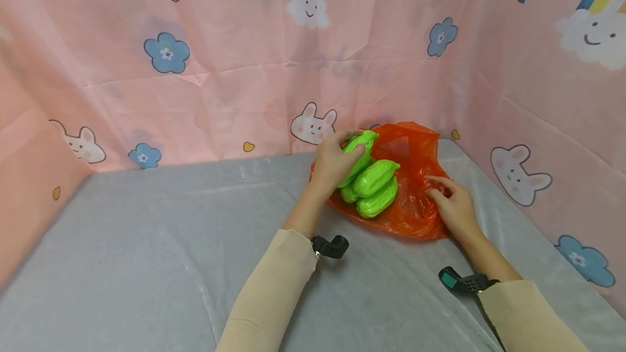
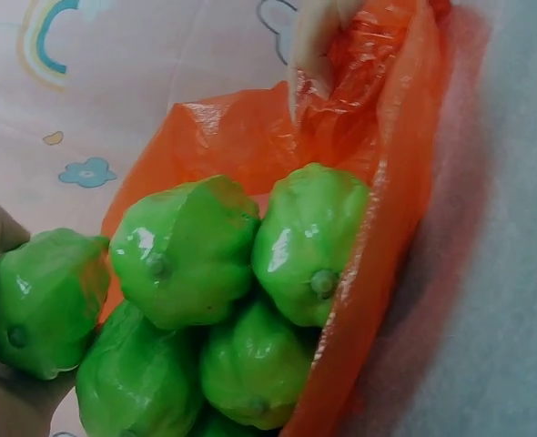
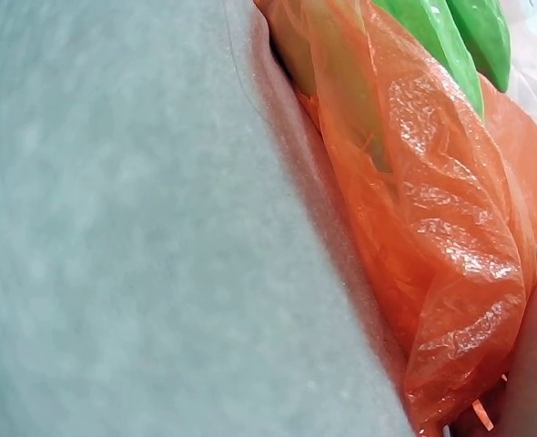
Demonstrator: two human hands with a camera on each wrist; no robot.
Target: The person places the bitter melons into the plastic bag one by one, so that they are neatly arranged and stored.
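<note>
My left hand [image 1: 335, 161] grips a glossy green ribbed fruit [image 2: 52, 296] with a pointed tip, thumb on one side and fingers on the other. Beside it, several more such fruits [image 1: 375, 177] lie piled at the mouth of a thin red-orange plastic bag [image 1: 413, 200]. The left wrist view shows their rounded stem ends, with bag film along the right side of the pile. On the bag's right side, my right hand [image 1: 455, 206] pinches the crumpled film between thumb and fingers. Part of the lowest fruits is hidden behind the others.
A grey cloth [image 1: 146, 243] covers the tabletop. Pink printed fabric [image 1: 220, 96] hangs as walls behind and at both sides; the bag lies near the back right corner. A black wrist strap [image 1: 330, 246] is worn on each arm.
</note>
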